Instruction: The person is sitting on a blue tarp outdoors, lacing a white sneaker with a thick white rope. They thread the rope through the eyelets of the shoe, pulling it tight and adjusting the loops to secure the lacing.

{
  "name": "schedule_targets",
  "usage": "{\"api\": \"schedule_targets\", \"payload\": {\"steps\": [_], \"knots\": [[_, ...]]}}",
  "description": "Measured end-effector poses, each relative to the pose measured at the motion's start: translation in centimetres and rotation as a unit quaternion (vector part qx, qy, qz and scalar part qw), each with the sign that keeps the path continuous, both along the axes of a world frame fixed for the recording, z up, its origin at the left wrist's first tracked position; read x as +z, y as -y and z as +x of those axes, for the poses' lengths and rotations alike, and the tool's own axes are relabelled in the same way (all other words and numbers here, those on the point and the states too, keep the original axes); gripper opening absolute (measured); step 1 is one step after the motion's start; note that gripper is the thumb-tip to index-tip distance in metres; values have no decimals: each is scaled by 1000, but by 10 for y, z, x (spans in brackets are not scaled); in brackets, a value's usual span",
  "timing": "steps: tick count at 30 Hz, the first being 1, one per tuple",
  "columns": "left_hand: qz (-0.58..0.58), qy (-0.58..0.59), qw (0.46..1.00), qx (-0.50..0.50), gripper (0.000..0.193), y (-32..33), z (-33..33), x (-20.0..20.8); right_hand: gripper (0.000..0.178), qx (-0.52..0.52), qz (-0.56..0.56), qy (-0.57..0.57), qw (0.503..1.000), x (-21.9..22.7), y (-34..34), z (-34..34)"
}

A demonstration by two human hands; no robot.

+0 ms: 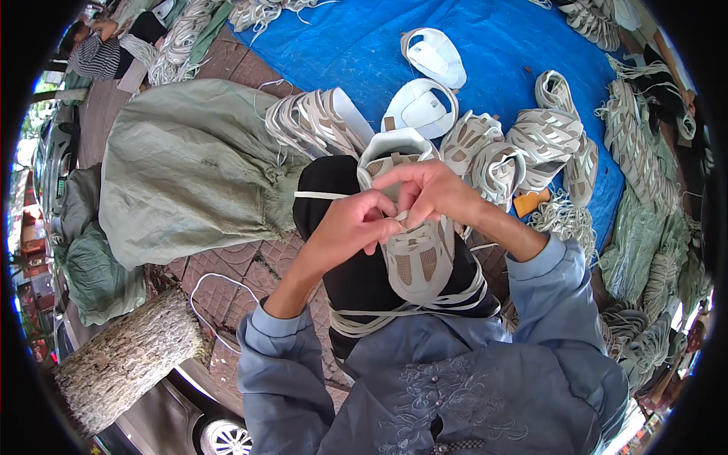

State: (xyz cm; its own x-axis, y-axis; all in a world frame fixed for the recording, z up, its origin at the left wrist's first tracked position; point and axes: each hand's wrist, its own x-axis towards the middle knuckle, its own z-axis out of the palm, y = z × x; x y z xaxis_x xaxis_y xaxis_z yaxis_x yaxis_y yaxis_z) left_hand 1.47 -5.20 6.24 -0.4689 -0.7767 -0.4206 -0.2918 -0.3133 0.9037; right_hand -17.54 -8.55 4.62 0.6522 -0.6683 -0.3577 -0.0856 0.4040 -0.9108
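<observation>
A beige and white shoe upper (421, 265) with tan mesh panels lies across my lap, its toe toward me and its padded collar pointing away. Over its lace rows my left hand (356, 227) is closed, thumb and forefinger pinching a pale shoelace (402, 218). My right hand (428, 193) meets it from the other side, also pinched on the shoelace, its forefinger reaching across the tongue. The fingertips nearly touch and hide part of the lace. Several long pale laces (364, 324) drape over my black-clad thighs.
On a blue tarp (500, 45) lie several shoe uppers (542, 144), a stack of folded uppers (315, 121), an orange piece (531, 202) and a heap of laces (565, 224). A bulging grey-green sack (189, 167) is at left, above a tree trunk (129, 360). Another person (98, 53) sits far left.
</observation>
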Motion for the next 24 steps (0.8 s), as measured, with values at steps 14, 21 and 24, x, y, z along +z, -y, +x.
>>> {"api": "schedule_targets", "payload": {"steps": [14, 21, 24], "knots": [[147, -148, 977, 51, 23, 7, -3, -21, 27, 61, -694, -339, 632, -11, -15, -11], [-347, 261, 900, 14, 11, -6, -13, -15, 21, 25, -513, -241, 823, -13, 1, -11], [-185, 186, 965, 5, 14, -1, -16, -7, 19, -4, -133, -116, 984, -7, 7, -24]]}}
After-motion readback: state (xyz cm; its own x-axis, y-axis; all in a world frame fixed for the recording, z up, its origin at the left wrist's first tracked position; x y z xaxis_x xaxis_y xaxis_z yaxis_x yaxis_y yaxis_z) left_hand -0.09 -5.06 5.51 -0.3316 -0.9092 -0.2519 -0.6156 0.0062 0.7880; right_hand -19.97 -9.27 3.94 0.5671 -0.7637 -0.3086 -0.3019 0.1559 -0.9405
